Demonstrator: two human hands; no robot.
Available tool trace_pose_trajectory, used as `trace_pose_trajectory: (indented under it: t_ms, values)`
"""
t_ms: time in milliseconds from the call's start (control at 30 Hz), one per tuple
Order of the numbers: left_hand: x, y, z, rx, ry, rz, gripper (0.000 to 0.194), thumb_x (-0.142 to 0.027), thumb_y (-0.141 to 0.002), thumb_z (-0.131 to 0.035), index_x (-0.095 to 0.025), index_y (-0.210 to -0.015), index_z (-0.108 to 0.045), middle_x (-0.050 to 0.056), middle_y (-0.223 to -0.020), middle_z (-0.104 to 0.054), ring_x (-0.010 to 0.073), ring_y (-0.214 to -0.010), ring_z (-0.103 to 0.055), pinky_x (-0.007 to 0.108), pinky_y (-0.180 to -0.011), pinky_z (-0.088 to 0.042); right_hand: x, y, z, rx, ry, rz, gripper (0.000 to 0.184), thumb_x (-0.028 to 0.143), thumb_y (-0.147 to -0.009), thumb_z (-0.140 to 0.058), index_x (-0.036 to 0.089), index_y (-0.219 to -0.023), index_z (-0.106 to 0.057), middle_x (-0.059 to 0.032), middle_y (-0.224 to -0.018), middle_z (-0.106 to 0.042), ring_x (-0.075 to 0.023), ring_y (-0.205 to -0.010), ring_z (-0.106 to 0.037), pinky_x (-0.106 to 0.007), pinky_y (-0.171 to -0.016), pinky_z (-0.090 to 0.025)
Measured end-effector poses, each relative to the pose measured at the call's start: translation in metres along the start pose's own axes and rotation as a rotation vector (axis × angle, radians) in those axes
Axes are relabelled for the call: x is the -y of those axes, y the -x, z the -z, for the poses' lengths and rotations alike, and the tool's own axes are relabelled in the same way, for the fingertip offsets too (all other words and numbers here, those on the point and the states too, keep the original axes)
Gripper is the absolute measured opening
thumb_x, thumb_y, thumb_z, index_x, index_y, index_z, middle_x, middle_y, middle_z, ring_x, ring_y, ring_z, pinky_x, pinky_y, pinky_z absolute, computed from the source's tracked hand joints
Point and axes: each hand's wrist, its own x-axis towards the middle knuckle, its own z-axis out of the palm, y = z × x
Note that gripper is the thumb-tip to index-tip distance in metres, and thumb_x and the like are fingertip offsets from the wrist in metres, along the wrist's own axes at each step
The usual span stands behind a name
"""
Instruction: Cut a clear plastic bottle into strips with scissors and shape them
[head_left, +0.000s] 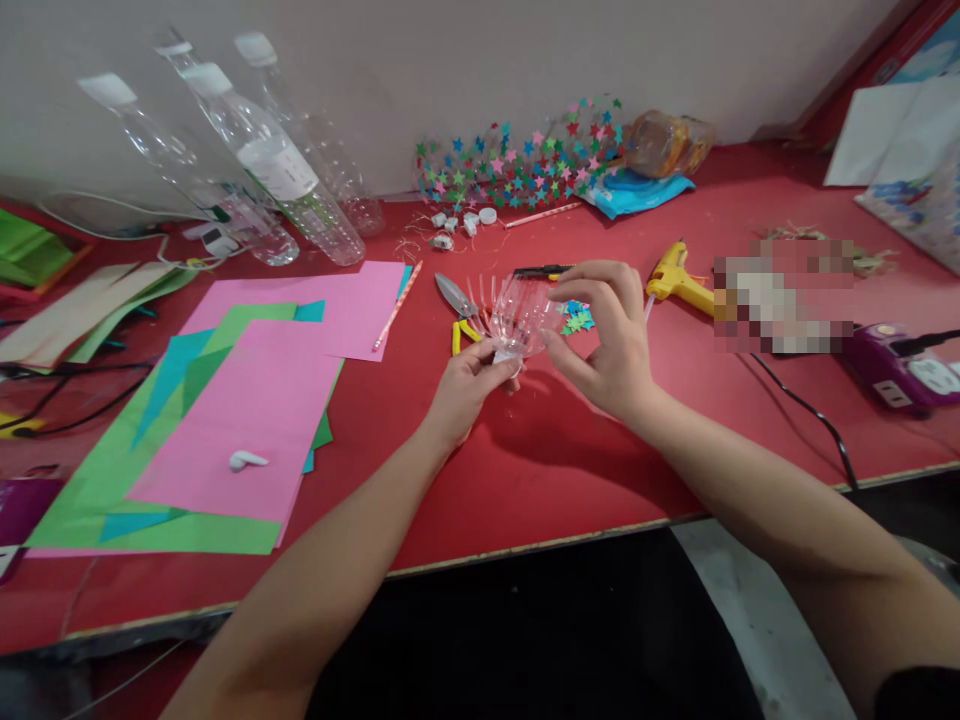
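The cut top of a clear plastic bottle [525,318], slit into strips that fan outward, is held above the red table. My left hand [466,392] pinches it low down, at the white-capped neck [508,362]. On the other side, my right hand [611,335] curves its thumb and fingers around the strips at the rim. Just behind the bottle top lie scissors [457,298] with yellow handles. A black cutter knife [541,271] lies behind it, and a small pile of star cutouts [577,317] is partly hidden by the right hand.
Coloured paper sheets [247,410] cover the left side, with a white earbud [246,460] on top. Several bottles [289,180] and a star-covered clear plastic piece [517,165] stand along the wall. A yellow glue gun [679,280] and a purple power strip [892,375] lie right.
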Motion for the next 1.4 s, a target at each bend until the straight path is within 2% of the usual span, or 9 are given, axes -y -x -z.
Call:
trace_pose_trajectory:
  t_ms: [233,467,600,667,767,833,933,1167,1400]
  values:
    - [0.002,0.001,0.000,-0.003,-0.038,-0.020,0.019,-0.030,-0.071,-0.072,-0.015,-0.082,-0.067,-0.003,-0.059,-0.061,0.0094,-0.056,-0.053,0.024,-0.061,-0.043,-0.001,-0.001,0.000,-0.025,-0.024,-0.046,0.008,0.024,-0.087,-0.062,0.023,-0.090,-0.055,-0.0080,-0.103,-0.061,-0.0263,-0.100,-0.057,-0.049,-0.090,-0.046]
    - [0.006,-0.001,0.004,0.030,-0.024,-0.017,0.020,-0.033,-0.074,-0.071,-0.016,-0.085,-0.069,-0.001,-0.061,-0.062,0.0088,-0.055,-0.054,0.024,-0.059,-0.042,-0.003,-0.001,0.000,-0.033,0.001,-0.087,0.006,0.027,-0.089,-0.060,0.024,-0.093,-0.058,-0.0074,-0.105,-0.059,-0.0265,-0.103,-0.056,-0.050,-0.091,-0.046]
    - [0.002,0.000,0.002,0.011,0.033,0.009,0.021,-0.033,-0.072,-0.072,-0.014,-0.081,-0.068,0.000,-0.063,-0.063,0.0081,-0.054,-0.053,0.022,-0.056,-0.041,0.000,-0.001,0.002,-0.082,0.003,-0.007,0.007,0.021,-0.086,-0.063,0.024,-0.089,-0.058,-0.0053,-0.101,-0.060,-0.0244,-0.099,-0.057,-0.048,-0.090,-0.046]
    - [-0.001,0.001,0.001,0.012,0.070,0.027,0.021,-0.034,-0.071,-0.072,-0.014,-0.077,-0.067,0.000,-0.062,-0.063,0.0081,-0.054,-0.053,0.022,-0.055,-0.042,0.003,0.000,0.002,-0.021,-0.103,0.026,0.009,0.016,-0.085,-0.061,0.023,-0.089,-0.057,-0.0029,-0.092,-0.062,-0.0200,-0.088,-0.060,-0.041,-0.081,-0.049]
    - [-0.003,0.001,0.000,0.007,0.126,0.050,0.023,-0.034,-0.068,-0.074,-0.013,-0.075,-0.067,0.001,-0.066,-0.064,0.0075,-0.053,-0.054,0.022,-0.054,-0.043,0.005,0.001,0.001,0.097,-0.313,-0.052,0.009,0.015,-0.086,-0.060,0.021,-0.090,-0.056,-0.0006,-0.084,-0.062,-0.0144,-0.075,-0.060,-0.032,-0.069,-0.051]
    - [-0.002,0.000,-0.001,0.001,0.140,0.058,0.024,-0.034,-0.067,-0.075,-0.013,-0.074,-0.067,0.001,-0.067,-0.065,0.0075,-0.052,-0.054,0.022,-0.053,-0.043,0.006,0.001,-0.001,0.144,-0.395,-0.130,0.006,0.017,-0.086,-0.060,0.020,-0.090,-0.056,-0.0006,-0.083,-0.062,-0.0129,-0.074,-0.059,-0.030,-0.068,-0.051]
    - [-0.002,-0.001,-0.001,0.007,0.135,0.064,0.025,-0.035,-0.068,-0.075,-0.012,-0.074,-0.066,0.001,-0.065,-0.064,0.0082,-0.052,-0.055,0.022,-0.053,-0.044,0.005,0.002,-0.003,0.196,-0.388,-0.178,0.003,0.018,-0.087,-0.059,0.020,-0.089,-0.058,-0.0009,-0.085,-0.062,-0.0127,-0.075,-0.059,-0.030,-0.069,-0.051]
    - [-0.004,0.001,-0.002,0.009,0.200,0.107,0.026,-0.034,-0.065,-0.077,-0.014,-0.074,-0.065,0.000,-0.065,-0.064,0.0080,-0.050,-0.056,0.022,-0.050,-0.044,0.007,0.006,-0.007,0.183,-0.202,-0.008,0.008,0.014,-0.088,-0.055,0.021,-0.085,-0.056,-0.0025,-0.081,-0.066,-0.0155,-0.075,-0.060,-0.032,-0.071,-0.049]
    - [-0.005,0.002,-0.003,0.003,0.233,0.128,0.027,-0.034,-0.066,-0.077,-0.013,-0.075,-0.064,0.001,-0.065,-0.066,0.0085,-0.051,-0.057,0.022,-0.051,-0.045,0.008,0.009,-0.010,0.148,-0.181,0.049,0.013,0.011,-0.088,-0.054,0.022,-0.083,-0.050,-0.0026,-0.080,-0.066,-0.0167,-0.077,-0.062,-0.033,-0.071,-0.049]
